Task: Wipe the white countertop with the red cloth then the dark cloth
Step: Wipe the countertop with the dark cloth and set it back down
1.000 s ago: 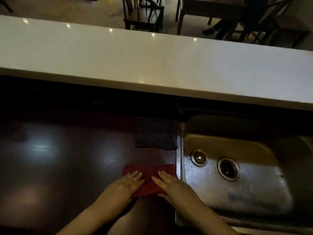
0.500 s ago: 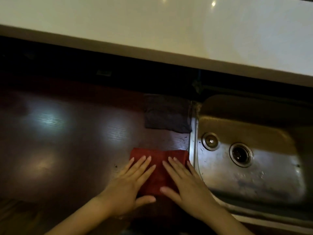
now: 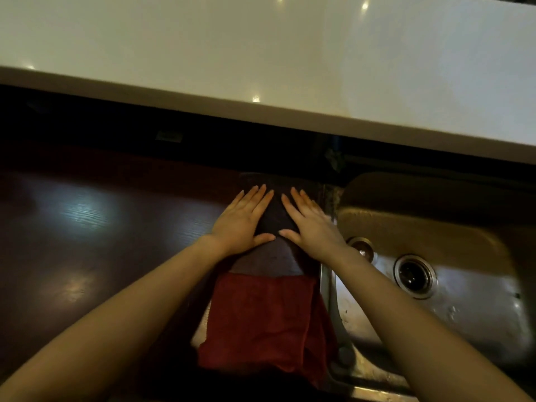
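Pressing flat, the left hand (image 3: 242, 224) and right hand (image 3: 311, 227) lie spread on the dark cloth (image 3: 275, 216) beside the sink (image 3: 452, 227). The red cloth (image 3: 264, 320) lies nearer, and the white countertop (image 3: 261, 47) beyond. Smoothing probably goes best with even pressure from both palms.

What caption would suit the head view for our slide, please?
Both hands, left and right, flat on the dark cloth; red cloth lies nearer.
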Demonstrator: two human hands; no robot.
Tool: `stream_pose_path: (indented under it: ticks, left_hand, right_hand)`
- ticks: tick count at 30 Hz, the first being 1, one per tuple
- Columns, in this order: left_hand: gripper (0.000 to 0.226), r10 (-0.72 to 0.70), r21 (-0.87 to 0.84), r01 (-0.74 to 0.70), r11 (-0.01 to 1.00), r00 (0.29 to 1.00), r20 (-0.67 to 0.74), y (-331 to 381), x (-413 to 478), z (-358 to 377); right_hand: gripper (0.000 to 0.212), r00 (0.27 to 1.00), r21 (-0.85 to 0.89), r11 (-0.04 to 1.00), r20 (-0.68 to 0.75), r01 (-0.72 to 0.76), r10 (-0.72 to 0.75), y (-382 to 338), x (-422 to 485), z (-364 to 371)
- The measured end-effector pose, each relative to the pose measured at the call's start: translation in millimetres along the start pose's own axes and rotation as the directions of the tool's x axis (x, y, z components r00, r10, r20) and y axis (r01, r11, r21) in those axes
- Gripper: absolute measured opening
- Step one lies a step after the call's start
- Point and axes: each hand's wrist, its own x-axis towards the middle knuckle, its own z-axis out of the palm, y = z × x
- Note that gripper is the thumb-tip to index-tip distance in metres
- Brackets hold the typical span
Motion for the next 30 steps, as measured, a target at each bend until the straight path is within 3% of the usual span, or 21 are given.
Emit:
stream_pose_path:
  ticks: [4, 9, 15, 18, 24, 27, 30]
  left_hand:
    - [0.077, 0.011, 0.142, -0.008, 0.99, 1.0, -0.021, -1.0, 7.2, -4.3]
    - [0.064, -0.004, 0.207, 0.004, 0.978, 1.0, 0.0, 14.8, 7.4, -26.0]
    - [0.07, 0.079, 0.042, -0.074, 0.996, 0.988, -0.133, 53.1, -10.9, -102.2]
    - [0.059, 0.15, -0.047, -0.161, 0.986, 0.972, -0.179, 76.6, -20.1, -152.3]
    - [0.039, 0.232, -0.204, -0.288, 0.936, 0.937, -0.262, 132.4, -7.8, -241.4]
    - [0.028, 0.196, -0.275, -0.278, 0.92, 0.936, -0.291, 155.5, 23.0, -266.5]
    - [0.022, 0.109, -0.415, -0.231, 0.88, 0.949, -0.296, 170.5, 66.2, -275.4]
  right_hand:
    - [0.056, 0.998, -0.043, 0.999, -0.065, -0.016, 0.013, -3.5, 4.6, -5.2]
    - [0.045, 0.999, 0.1, 0.994, -0.021, -0.032, 0.034, -7.4, -0.6, -42.0]
    - [0.035, 0.998, 0.218, 0.976, -0.059, 0.003, 0.01, -18.2, -42.7, -121.5]
    - [0.031, 0.995, 0.224, 0.974, -0.096, 0.029, -0.007, -22.3, -74.6, -164.3]
    - [0.02, 0.951, 0.32, 0.943, -0.308, 0.093, 0.01, -10.8, -122.9, -243.6]
    - [0.016, 0.941, 0.362, 0.931, -0.33, 0.057, 0.071, 5.2, -132.1, -272.7]
    - [0.026, 0.944, 0.302, 0.952, -0.324, 0.049, 0.054, 27.8, -130.0, -296.4]
